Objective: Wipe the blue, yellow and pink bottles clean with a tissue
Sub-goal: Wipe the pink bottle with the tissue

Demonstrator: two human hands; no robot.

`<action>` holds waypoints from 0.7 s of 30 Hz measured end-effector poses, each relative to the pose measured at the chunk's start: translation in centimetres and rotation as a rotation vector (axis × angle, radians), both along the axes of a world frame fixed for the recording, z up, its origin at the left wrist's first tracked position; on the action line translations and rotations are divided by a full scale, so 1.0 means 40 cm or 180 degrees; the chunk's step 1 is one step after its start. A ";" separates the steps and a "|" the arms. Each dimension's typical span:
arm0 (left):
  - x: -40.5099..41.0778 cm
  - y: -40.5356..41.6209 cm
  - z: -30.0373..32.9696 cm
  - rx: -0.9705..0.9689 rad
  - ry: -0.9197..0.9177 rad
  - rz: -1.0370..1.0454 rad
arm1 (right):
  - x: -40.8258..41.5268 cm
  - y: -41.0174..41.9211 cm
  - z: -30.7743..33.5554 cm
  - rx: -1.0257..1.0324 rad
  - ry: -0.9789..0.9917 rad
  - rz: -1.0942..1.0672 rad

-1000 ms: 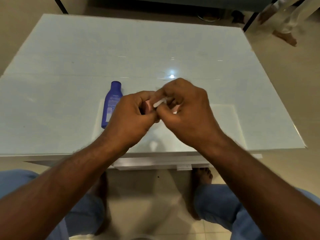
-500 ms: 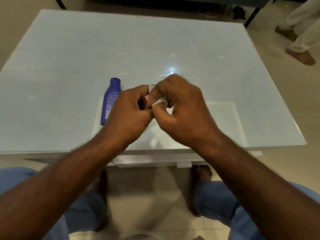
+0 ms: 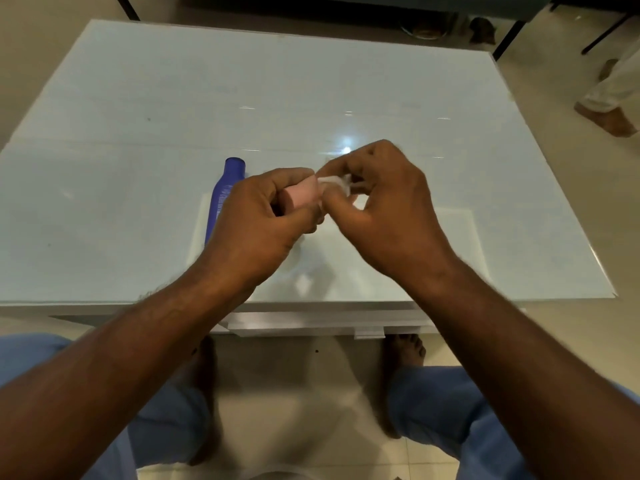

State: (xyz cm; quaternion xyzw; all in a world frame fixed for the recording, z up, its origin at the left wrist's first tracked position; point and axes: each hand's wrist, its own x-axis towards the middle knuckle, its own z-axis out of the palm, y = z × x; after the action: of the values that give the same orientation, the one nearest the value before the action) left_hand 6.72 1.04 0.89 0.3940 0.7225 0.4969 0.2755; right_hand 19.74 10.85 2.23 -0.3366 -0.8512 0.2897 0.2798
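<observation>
The left hand (image 3: pixel 256 226) curls its fingers round the pink bottle (image 3: pixel 300 195), held above the table with only one rounded end showing between finger and thumb. At its 3 o'clock, the right hand (image 3: pixel 388 206) pinches a crumpled white tissue (image 3: pixel 334 181) against that end. No writing shows on the pink bottle. At 9 o'clock of the left hand the blue bottle (image 3: pixel 223 195) lies on the pale glass table (image 3: pixel 138 116), cap towards 12 o'clock; it bears a white label with print too small to read, and the left hand hides its lower part. At 2 o'clock, beyond the table, another person's foot (image 3: pixel 606 119) stands on the floor.
</observation>
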 end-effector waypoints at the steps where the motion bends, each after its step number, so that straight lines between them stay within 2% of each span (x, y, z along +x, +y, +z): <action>1: 0.001 0.000 -0.001 -0.0028 -0.0011 0.0031 | 0.003 0.019 -0.003 -0.0032 -0.0070 -0.0176; 4: 0.008 0.003 0.001 -0.0052 -0.0008 0.0052 | 0.010 0.036 -0.003 -0.0032 -0.0052 -0.0355; 10: 0.007 0.000 0.002 0.0016 -0.0042 0.0034 | 0.002 -0.024 0.017 0.0156 0.0293 0.0429; 13: 0.010 0.001 0.003 -0.0054 -0.0011 0.0074 | 0.009 0.022 0.006 -0.0138 0.0114 -0.0026; 16: 0.010 0.001 0.003 -0.0085 0.0075 0.0081 | 0.018 0.050 -0.004 -0.0066 -0.0165 -0.0330; 21: 0.005 0.000 -0.002 -0.0040 -0.0074 0.0045 | 0.013 -0.011 0.012 0.0233 -0.0045 0.0401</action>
State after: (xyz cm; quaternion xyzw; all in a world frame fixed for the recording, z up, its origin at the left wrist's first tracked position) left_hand 6.92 1.06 0.81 0.3813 0.7251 0.4988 0.2828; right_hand 20.25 10.40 2.71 -0.2740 -0.8826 0.2731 0.2670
